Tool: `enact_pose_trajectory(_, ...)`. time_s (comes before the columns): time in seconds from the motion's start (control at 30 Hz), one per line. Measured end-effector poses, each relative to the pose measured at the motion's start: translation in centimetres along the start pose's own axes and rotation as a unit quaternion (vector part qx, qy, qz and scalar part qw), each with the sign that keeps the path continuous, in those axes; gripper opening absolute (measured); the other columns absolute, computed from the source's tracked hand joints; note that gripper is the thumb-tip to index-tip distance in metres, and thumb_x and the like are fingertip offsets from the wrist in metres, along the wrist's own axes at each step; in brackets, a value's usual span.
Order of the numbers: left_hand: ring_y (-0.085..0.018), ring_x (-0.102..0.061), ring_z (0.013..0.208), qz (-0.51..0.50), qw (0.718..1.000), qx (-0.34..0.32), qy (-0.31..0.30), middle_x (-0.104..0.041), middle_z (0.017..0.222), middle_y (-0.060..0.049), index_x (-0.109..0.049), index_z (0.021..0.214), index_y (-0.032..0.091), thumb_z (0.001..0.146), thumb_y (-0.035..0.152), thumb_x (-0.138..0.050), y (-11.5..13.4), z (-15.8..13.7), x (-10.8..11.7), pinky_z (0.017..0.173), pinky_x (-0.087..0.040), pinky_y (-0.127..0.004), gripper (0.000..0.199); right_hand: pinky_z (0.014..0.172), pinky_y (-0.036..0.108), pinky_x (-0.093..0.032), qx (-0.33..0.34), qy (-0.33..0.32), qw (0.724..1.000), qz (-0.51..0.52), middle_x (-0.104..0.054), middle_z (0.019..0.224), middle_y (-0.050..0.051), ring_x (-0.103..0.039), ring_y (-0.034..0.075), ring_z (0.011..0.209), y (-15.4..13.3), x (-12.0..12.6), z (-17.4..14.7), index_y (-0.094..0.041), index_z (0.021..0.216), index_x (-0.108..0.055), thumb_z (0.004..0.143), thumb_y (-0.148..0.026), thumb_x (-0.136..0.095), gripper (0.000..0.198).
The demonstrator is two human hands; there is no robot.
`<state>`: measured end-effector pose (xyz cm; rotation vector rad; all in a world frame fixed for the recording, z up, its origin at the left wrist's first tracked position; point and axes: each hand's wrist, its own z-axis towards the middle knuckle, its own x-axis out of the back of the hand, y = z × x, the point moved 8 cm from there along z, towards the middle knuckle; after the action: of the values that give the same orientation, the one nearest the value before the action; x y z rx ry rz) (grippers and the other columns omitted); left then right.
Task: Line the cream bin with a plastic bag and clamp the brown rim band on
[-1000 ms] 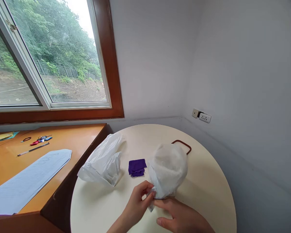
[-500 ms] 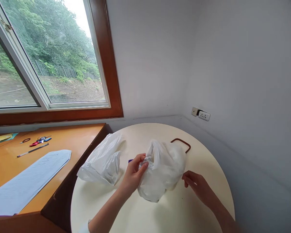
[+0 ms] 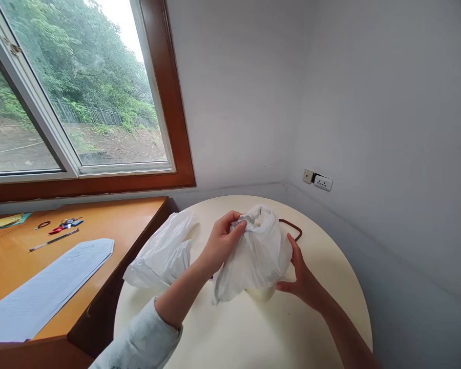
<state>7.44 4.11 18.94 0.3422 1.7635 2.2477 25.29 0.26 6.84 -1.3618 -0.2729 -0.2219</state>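
A white plastic bag (image 3: 263, 251) stands bunched up near the middle of the round table. My left hand (image 3: 226, 238) is closed on its upper left edge, thumb on top, beside the bag's mouth. Below the bag shows the rounded base of a pale container (image 3: 262, 293), mostly hidden by the plastic. At the bag's right side is my right hand (image 3: 301, 274), thumb and fingers spread along it; a firm grip is not visible. A brown bent bar (image 3: 295, 227) sticks out behind the bag, its other end hidden.
Another white plastic bag (image 3: 163, 251) lies crumpled on the left of the round cream table (image 3: 230, 338). The wooden desk (image 3: 119, 215) alongside holds papers (image 3: 54, 292), a pen (image 3: 54, 240) and keys (image 3: 67, 224). A wall socket (image 3: 323, 183) sits behind.
My left hand has moved up and away with the bag's edge, and the bag now stands more upright with its mouth upward. My right hand has spread its fingers and come against the bag's side.
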Motion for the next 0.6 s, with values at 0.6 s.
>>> enact_pose_trajectory(0.6, -0.011, -0.05, 0.065, 0.054, 0.992, -0.113, -0.006, -0.054, 0.07, 0.002, -0.055, 0.076, 0.016, 0.08, 0.032, -0.052, 5.9, 4.6, -3.1, 0.059, -0.04, -0.021, 0.016, 0.106, 0.055, -0.016, 0.091, -0.021, 0.968, -0.231, -0.03, 0.138, 0.012, -0.02, 0.035, 0.132, -8.8, -0.8, 3.0, -0.024, 0.14, -0.014, 0.052, -0.058, -0.072, 0.111)
